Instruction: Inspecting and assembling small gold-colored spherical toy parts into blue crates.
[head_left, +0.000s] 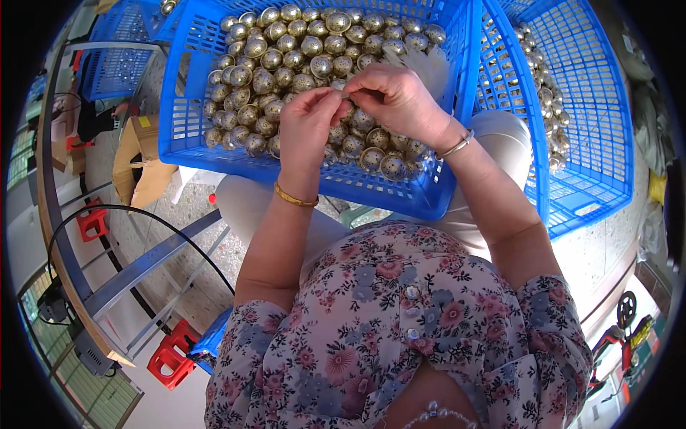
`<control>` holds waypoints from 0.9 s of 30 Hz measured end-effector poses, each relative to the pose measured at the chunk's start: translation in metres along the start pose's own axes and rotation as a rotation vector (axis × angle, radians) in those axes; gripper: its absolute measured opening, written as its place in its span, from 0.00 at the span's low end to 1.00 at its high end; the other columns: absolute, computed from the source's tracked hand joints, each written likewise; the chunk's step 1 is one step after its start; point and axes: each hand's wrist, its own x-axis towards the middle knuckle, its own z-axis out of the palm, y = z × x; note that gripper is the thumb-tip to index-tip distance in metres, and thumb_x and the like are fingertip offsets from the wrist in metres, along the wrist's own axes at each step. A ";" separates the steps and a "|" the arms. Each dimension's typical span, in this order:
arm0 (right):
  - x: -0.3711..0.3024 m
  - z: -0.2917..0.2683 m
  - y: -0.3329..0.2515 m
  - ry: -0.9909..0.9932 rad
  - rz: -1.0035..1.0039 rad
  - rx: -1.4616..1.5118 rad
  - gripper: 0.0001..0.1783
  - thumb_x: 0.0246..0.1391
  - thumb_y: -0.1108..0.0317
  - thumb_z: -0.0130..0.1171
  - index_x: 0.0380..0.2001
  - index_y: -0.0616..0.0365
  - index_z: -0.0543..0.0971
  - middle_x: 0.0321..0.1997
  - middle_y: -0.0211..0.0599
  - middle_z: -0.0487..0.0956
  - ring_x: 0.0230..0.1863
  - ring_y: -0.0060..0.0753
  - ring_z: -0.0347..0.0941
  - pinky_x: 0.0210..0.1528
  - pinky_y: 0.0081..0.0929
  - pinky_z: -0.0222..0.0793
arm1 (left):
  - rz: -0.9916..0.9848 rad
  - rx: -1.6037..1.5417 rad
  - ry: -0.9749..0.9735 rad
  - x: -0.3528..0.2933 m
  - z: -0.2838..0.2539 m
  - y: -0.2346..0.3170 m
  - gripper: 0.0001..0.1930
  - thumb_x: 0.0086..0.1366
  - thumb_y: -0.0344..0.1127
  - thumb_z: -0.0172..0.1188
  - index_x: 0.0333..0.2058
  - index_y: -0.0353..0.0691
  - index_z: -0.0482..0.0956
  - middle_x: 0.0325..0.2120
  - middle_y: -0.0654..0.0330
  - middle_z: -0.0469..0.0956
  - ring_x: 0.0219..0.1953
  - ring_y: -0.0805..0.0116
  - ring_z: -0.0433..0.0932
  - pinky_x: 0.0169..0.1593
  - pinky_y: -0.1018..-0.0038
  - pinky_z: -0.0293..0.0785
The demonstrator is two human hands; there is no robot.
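Observation:
My left hand point(312, 121) and my right hand point(400, 100) meet over a blue plastic basket point(433, 199). Thumb and fingertips of each are pinched together, almost touching the other hand's. Whatever they hold between them is too small and too covered by the fingers to make out. Below them the basket is filled with many shiny gold-coloured metal balls point(312, 46), each pierced with small holes. Beside my right hand, on top of the balls, lies a bundle of thin whitish strips point(426, 71).
A second blue basket point(597, 187) with more such balls point(547, 100) stands to the right. At the left are a wooden-edged metal frame point(136, 270), a torn cardboard box point(139, 161), red stools point(174, 355) and a black cable point(153, 217). My knees flank the near basket.

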 end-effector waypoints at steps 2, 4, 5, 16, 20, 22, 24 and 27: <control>0.000 0.001 -0.001 0.017 -0.120 -0.136 0.09 0.41 0.78 0.59 0.30 0.56 0.78 0.27 0.34 0.75 0.29 0.34 0.74 0.30 0.24 0.71 | -0.038 -0.113 -0.023 0.003 -0.004 -0.003 0.07 0.57 0.29 0.55 0.32 0.31 0.76 0.24 0.57 0.78 0.25 0.74 0.75 0.29 0.83 0.69; 0.000 -0.001 -0.005 0.012 -0.121 -0.171 0.10 0.40 0.77 0.59 0.30 0.55 0.78 0.27 0.34 0.75 0.29 0.36 0.74 0.30 0.26 0.71 | -0.077 -0.227 -0.048 0.004 -0.004 -0.003 0.08 0.57 0.30 0.55 0.32 0.31 0.76 0.24 0.57 0.78 0.25 0.73 0.76 0.30 0.82 0.70; 0.000 -0.003 -0.006 0.008 -0.122 -0.207 0.10 0.39 0.77 0.59 0.30 0.54 0.78 0.28 0.35 0.75 0.29 0.38 0.73 0.29 0.27 0.71 | -0.099 -0.271 -0.062 0.004 -0.004 -0.001 0.08 0.57 0.30 0.54 0.32 0.30 0.76 0.24 0.56 0.78 0.25 0.72 0.76 0.30 0.81 0.70; 0.002 -0.005 0.001 -0.020 -0.207 -0.243 0.11 0.39 0.78 0.59 0.31 0.54 0.77 0.28 0.35 0.74 0.29 0.38 0.73 0.29 0.28 0.71 | -0.127 -0.290 -0.135 0.008 -0.008 -0.005 0.09 0.59 0.30 0.54 0.35 0.30 0.75 0.28 0.55 0.77 0.30 0.69 0.76 0.34 0.77 0.72; -0.003 0.001 0.002 -0.006 0.086 0.070 0.07 0.47 0.76 0.55 0.32 0.60 0.75 0.27 0.33 0.75 0.30 0.25 0.74 0.31 0.22 0.70 | -0.008 -0.112 -0.081 0.006 -0.004 -0.004 0.07 0.59 0.28 0.54 0.33 0.31 0.76 0.25 0.57 0.77 0.26 0.74 0.75 0.30 0.81 0.71; -0.001 -0.004 0.001 -0.034 0.223 0.214 0.06 0.49 0.74 0.52 0.32 0.62 0.74 0.27 0.32 0.75 0.30 0.21 0.72 0.32 0.19 0.69 | 0.064 0.016 -0.067 0.005 -0.003 -0.004 0.07 0.59 0.28 0.53 0.33 0.31 0.76 0.25 0.59 0.77 0.26 0.75 0.74 0.30 0.82 0.71; 0.001 -0.007 0.003 -0.097 0.407 0.490 0.10 0.55 0.68 0.49 0.33 0.65 0.74 0.26 0.29 0.74 0.28 0.16 0.69 0.33 0.15 0.67 | 0.124 0.159 -0.029 0.005 -0.002 -0.003 0.06 0.59 0.28 0.52 0.33 0.32 0.75 0.24 0.61 0.77 0.26 0.77 0.74 0.30 0.82 0.70; 0.002 -0.011 0.004 -0.171 0.496 0.547 0.11 0.56 0.67 0.50 0.35 0.64 0.75 0.26 0.28 0.75 0.27 0.14 0.68 0.32 0.13 0.66 | 0.257 0.321 -0.022 0.005 0.001 -0.003 0.06 0.59 0.28 0.52 0.32 0.33 0.75 0.23 0.61 0.76 0.26 0.78 0.74 0.30 0.81 0.70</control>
